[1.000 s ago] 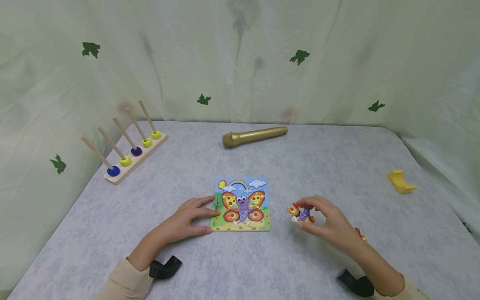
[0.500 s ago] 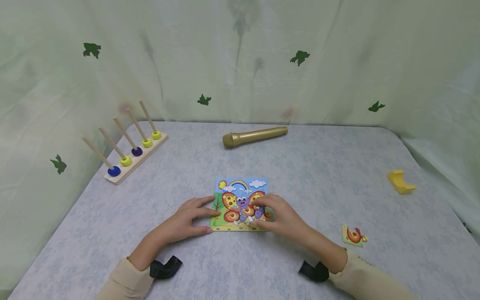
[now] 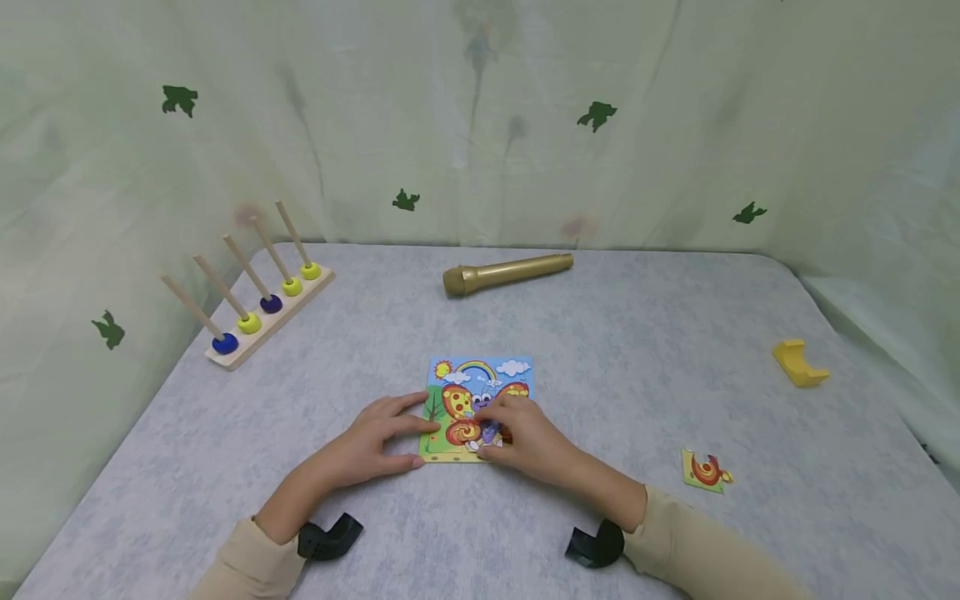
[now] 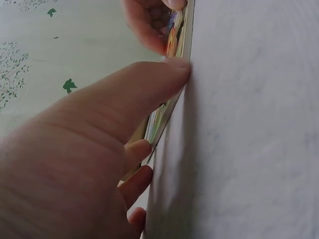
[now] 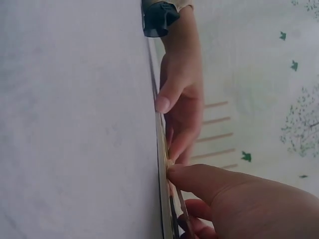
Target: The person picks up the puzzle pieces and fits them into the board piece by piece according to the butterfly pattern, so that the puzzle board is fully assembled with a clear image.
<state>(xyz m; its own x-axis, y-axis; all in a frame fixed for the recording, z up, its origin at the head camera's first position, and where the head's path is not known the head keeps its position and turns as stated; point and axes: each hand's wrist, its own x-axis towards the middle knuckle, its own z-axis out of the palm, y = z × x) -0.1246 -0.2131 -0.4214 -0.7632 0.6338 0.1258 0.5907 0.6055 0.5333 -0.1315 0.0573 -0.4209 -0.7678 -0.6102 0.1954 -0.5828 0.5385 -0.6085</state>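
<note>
A square butterfly jigsaw board (image 3: pixel 517 366) lies flat on the table in the head view. My left hand (image 3: pixel 366 437) rests at its left edge, fingers spread and fairly straight, fingertips on the rim; the thumb (image 4: pixel 172 74) sits at the near corner in the left wrist view. My right hand (image 3: pixel 534 443) pinches a puzzle piece (image 3: pixel 490 432) with purple on it, low over the board's lower middle. Edge-on and slightly tilted, the piece (image 5: pixel 185 209) shows in the right wrist view. My right fingers hide the board's lower right part.
One loose puzzle piece (image 3: pixel 706 471) with a red swirl lies to the right. A yellow curved block (image 3: pixel 800 363) is farther right. At the back lies a gold microphone (image 3: pixel 508 274); a wooden peg stand (image 3: pixel 272 323) with coloured beads stands back left.
My right hand has carried the puzzle piece leftward from beside the board to over its lower middle, uncovering the loose piece at right. The left hand has stayed put.
</note>
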